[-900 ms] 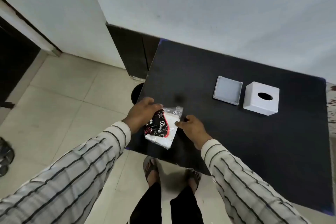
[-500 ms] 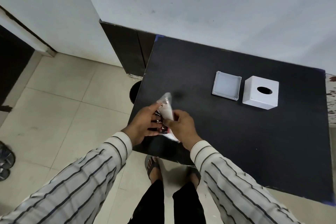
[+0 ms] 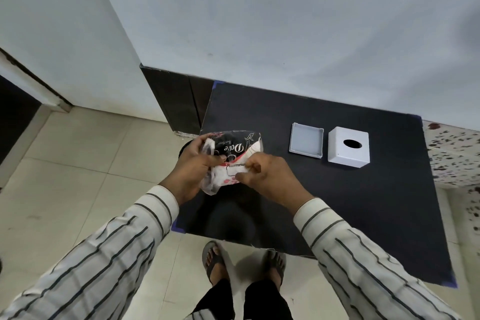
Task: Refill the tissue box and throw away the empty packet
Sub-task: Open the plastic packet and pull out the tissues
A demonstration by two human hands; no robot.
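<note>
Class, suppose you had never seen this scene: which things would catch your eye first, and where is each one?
First, the tissue packet, printed black, white and red, gripped between the left hand and right hand over the near left edge of the black table. Next, against that dark top, the white tissue box with its oval hole, and the shallow white tray beside it on its left.

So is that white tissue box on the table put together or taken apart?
Taken apart: the white cover with the oval hole sits beside its separate, empty base tray, apart, on the black table.
</note>
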